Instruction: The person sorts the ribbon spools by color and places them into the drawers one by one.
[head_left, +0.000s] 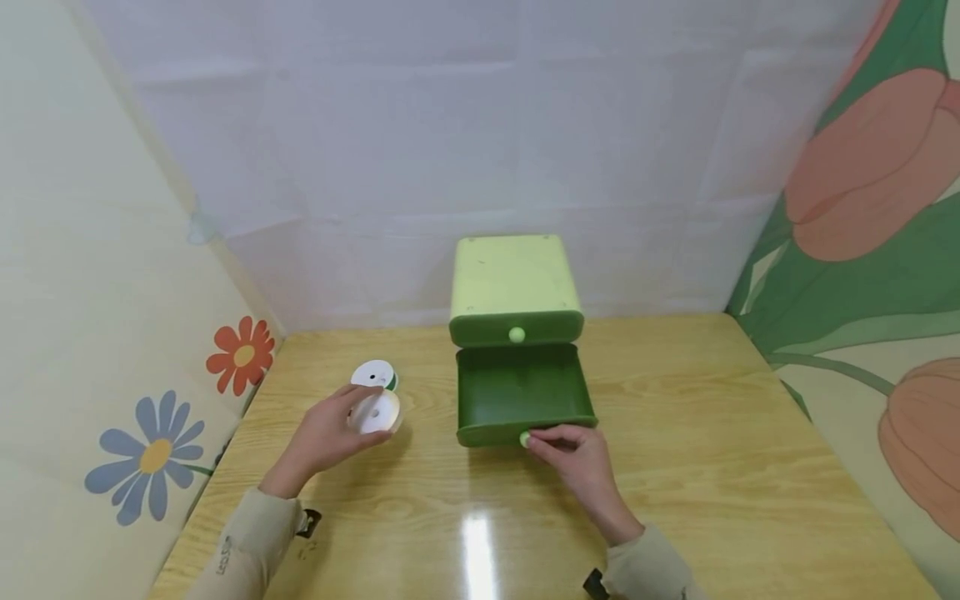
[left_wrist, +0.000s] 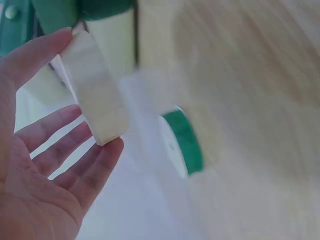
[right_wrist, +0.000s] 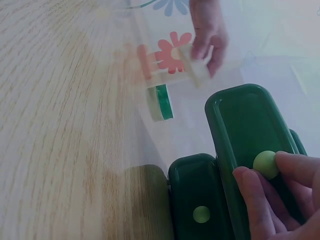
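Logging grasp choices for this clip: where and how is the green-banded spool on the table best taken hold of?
Probably by its round outer edge, from above, with thumb and fingers on opposite sides: the green-banded spool lies flat, white face up, so that face offers little to pinch. In the head view, the left hand, holding the white spool, overlaps its near edge.

L sleeve (head_left: 251, 533): beige, long, ends at the wrist, w/ sm. dark lettering (head_left: 224, 556) along the forearm, too tiny to read for sure. R sleeve (head_left: 652, 567) same colour & length, w/ a bit of dark marking (head_left: 684, 593) cut off at view's bottom edge. L blk piece (head_left: 308, 523) & R blk piece (head_left: 596, 585) jut out by the wrists, exact type unclear; L hand (head_left: 330, 433) & R hand (head_left: 581, 467) both bare.
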